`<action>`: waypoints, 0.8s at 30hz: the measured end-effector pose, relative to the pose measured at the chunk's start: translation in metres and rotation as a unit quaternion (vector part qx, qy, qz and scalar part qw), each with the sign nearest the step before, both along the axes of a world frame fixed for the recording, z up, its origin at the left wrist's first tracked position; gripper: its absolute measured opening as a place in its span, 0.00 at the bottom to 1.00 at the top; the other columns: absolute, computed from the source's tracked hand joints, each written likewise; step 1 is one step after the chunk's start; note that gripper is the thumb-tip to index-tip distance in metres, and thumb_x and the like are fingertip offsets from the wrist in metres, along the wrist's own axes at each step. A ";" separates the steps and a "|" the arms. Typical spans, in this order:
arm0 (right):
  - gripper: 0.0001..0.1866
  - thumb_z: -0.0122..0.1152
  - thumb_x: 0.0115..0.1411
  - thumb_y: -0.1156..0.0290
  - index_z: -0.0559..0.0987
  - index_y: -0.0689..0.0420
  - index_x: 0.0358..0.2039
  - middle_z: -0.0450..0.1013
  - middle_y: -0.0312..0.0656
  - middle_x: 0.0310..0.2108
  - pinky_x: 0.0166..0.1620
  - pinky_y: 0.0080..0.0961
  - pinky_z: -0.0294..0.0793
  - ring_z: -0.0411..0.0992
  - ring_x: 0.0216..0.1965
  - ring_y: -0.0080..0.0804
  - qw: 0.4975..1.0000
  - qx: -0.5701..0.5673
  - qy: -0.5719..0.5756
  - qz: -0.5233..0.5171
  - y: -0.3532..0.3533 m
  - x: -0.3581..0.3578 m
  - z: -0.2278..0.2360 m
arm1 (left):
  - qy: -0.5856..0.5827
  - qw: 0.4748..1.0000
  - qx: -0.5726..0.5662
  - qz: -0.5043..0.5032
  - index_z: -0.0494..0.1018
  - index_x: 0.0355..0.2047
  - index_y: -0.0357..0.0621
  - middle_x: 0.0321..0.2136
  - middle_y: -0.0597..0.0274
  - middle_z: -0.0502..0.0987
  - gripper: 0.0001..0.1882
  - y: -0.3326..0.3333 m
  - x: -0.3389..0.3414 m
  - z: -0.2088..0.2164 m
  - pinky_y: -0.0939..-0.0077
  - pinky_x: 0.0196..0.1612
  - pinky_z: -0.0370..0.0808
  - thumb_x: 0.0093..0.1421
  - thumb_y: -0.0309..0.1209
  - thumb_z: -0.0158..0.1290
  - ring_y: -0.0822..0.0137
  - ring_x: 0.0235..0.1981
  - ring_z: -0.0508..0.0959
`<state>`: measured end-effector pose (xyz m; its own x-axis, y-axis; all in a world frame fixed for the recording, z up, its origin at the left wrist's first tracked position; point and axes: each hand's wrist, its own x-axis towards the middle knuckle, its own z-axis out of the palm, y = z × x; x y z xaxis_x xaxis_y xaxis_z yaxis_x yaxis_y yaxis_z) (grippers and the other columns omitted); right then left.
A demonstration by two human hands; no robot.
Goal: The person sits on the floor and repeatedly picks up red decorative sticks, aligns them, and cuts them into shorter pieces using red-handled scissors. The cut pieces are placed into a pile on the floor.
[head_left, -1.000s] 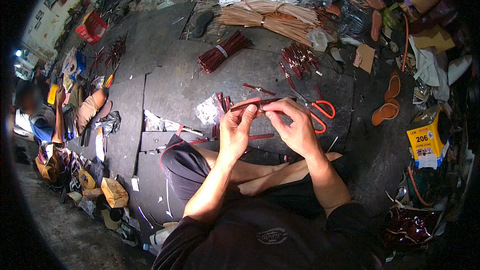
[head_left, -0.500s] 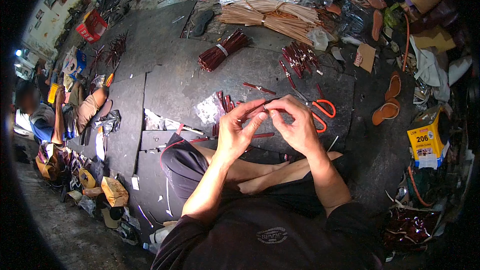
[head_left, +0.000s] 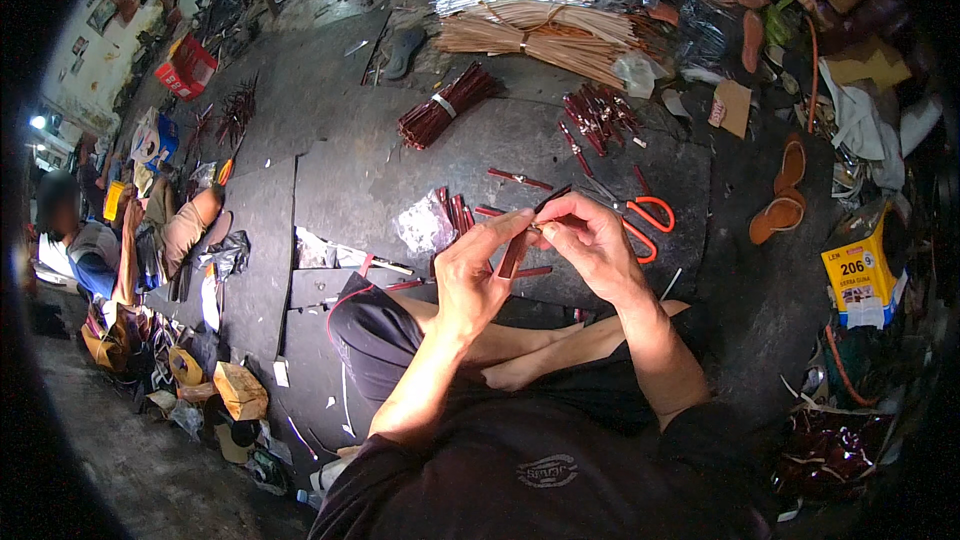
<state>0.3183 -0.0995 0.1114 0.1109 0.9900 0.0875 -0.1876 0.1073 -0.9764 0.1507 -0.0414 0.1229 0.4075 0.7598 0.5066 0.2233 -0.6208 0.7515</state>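
Note:
In front of my crossed legs, both hands work on a dark red strap (head_left: pixel 514 256). My left hand (head_left: pixel 470 275) is closed on it, the strap running down between thumb and fingers. My right hand (head_left: pixel 598 252) pinches at the strap by a small shiny metal piece (head_left: pixel 537 227), too small to make out, though it looks like a buckle. Just beyond the right hand lie scissors with orange handles (head_left: pixel 650 215). Past my fingers on the dark mat is a loose dark red strap with a metal fitting (head_left: pixel 520 179). More red straps (head_left: pixel 455 210) lie beside a clear plastic bag (head_left: pixel 422 224).
A tied bundle of dark red strips (head_left: pixel 450 105) and a pile of buckled straps (head_left: pixel 600 118) lie farther out. Behind them are bundled tan strips (head_left: pixel 530 30). Brown sandals (head_left: pixel 778 220) and a yellow box (head_left: pixel 858 275) stand at right. Another person (head_left: pixel 85 230) sits at left.
The strap now shows between my left thumb and fingers, where it was mostly hidden. My right hand has shifted slightly right, its fingers still pinched. The view has tilted a little.

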 end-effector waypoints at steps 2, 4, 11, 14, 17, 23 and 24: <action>0.08 0.56 0.63 0.79 0.77 0.62 0.42 0.75 0.38 0.39 0.47 0.23 0.75 0.75 0.41 0.24 0.998 0.019 -0.056 -0.028 -0.001 -0.001 0.004 | -0.021 0.999 -0.037 -0.004 0.80 0.43 0.40 0.39 0.54 0.83 0.12 -0.003 0.002 0.001 0.74 0.44 0.78 0.57 0.24 0.62 0.66 0.40 0.83; 0.08 0.57 0.61 0.79 0.77 0.61 0.41 0.75 0.40 0.37 0.44 0.25 0.76 0.76 0.40 0.27 0.979 0.053 -0.179 -0.079 -0.002 -0.005 0.011 | -0.026 0.998 -0.051 0.007 0.80 0.44 0.40 0.37 0.55 0.83 0.13 -0.003 0.002 0.002 0.76 0.42 0.78 0.56 0.22 0.62 0.66 0.38 0.83; 0.10 0.61 0.55 0.82 0.78 0.58 0.39 0.75 0.45 0.35 0.40 0.32 0.76 0.76 0.36 0.41 0.950 0.138 -0.247 -0.131 0.003 -0.013 0.003 | -0.063 0.971 -0.230 0.002 0.80 0.44 0.39 0.36 0.56 0.83 0.13 -0.006 -0.003 0.007 0.77 0.39 0.78 0.58 0.23 0.61 0.70 0.35 0.83; 0.11 0.61 0.56 0.81 0.78 0.58 0.40 0.75 0.45 0.35 0.39 0.31 0.76 0.76 0.36 0.40 0.993 0.039 -0.070 -0.091 0.001 -0.015 -0.007 | 0.019 0.997 -0.071 -0.015 0.78 0.47 0.35 0.35 0.60 0.82 0.13 -0.003 -0.005 0.010 0.79 0.39 0.76 0.62 0.26 0.58 0.74 0.36 0.79; 0.10 0.61 0.58 0.81 0.78 0.58 0.41 0.76 0.44 0.36 0.40 0.29 0.77 0.77 0.37 0.37 0.885 0.197 -0.395 -0.148 -0.001 -0.013 0.012 | -0.039 0.985 -0.168 -0.027 0.78 0.46 0.35 0.33 0.62 0.82 0.13 -0.003 -0.005 0.003 0.82 0.37 0.75 0.62 0.26 0.59 0.75 0.33 0.78; 0.10 0.62 0.61 0.78 0.75 0.63 0.43 0.77 0.44 0.40 0.45 0.24 0.78 0.78 0.41 0.27 0.965 0.071 -0.106 -0.229 -0.004 -0.041 -0.003 | -0.202 0.942 -0.267 0.021 0.77 0.46 0.33 0.39 0.56 0.82 0.14 -0.014 0.010 -0.002 0.78 0.47 0.78 0.59 0.22 0.60 0.71 0.41 0.81; 0.11 0.62 0.62 0.78 0.75 0.64 0.44 0.77 0.43 0.40 0.45 0.23 0.78 0.77 0.42 0.26 0.974 0.049 -0.054 -0.216 -0.004 -0.042 -0.004 | -0.232 0.937 -0.258 0.035 0.77 0.46 0.33 0.38 0.61 0.81 0.15 -0.017 0.014 -0.005 0.83 0.39 0.74 0.60 0.26 0.62 0.77 0.36 0.77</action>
